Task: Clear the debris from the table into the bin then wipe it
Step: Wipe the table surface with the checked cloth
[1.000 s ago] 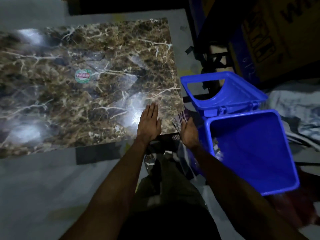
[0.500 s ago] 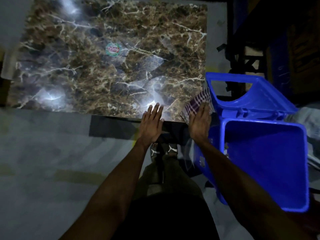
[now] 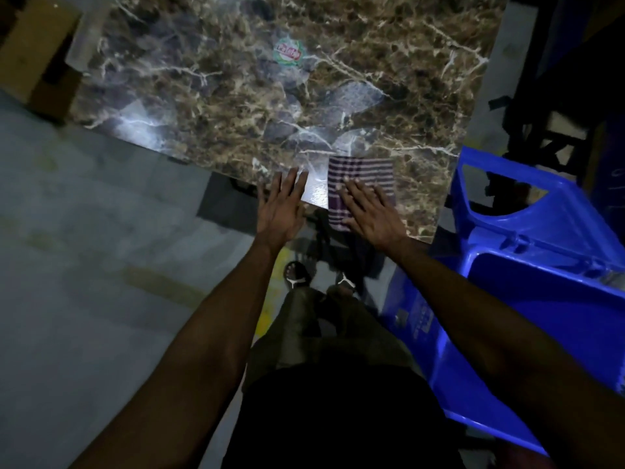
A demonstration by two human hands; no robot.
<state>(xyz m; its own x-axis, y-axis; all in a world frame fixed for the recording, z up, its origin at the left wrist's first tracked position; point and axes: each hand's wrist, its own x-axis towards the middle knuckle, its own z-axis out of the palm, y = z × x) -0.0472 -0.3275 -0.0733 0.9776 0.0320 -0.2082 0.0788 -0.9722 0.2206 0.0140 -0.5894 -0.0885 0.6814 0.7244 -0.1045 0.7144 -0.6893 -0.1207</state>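
ok so fingers first: my right hand (image 3: 367, 211) has them straight and spread, flat on a striped cloth (image 3: 362, 179) at the lower centre of the frame, pressing it down, not curled round it. Left hand (image 3: 280, 206) is just beside it, fingers straight too, tips resting on the near edge of the table (image 3: 236, 96), holding nothing

The cloth sits on the table's near edge, folded into a rough rectangle, and its lower bit seems to hang off the lip under my palm. Looks thin and soft to me, so I reckon it weighs next to nothing and will bunch up or slide if I only push with fingertips. That marble-look top is glossy, so it should glide easily. Best hold, I think, is a flat palm over the middle, or pinch the folded near edge if it needs lifting

Further out: no debris that I can make out on the top, though it's dim and the pattern would hide crumbs. There's a round sticker (image 3: 287, 51) up in the upper centre. The blue bin (image 3: 507, 350) is at the right of the frame, close beside the table corner, its lid (image 3: 527, 204) swung open. So I'd say the wiping part is what's on now
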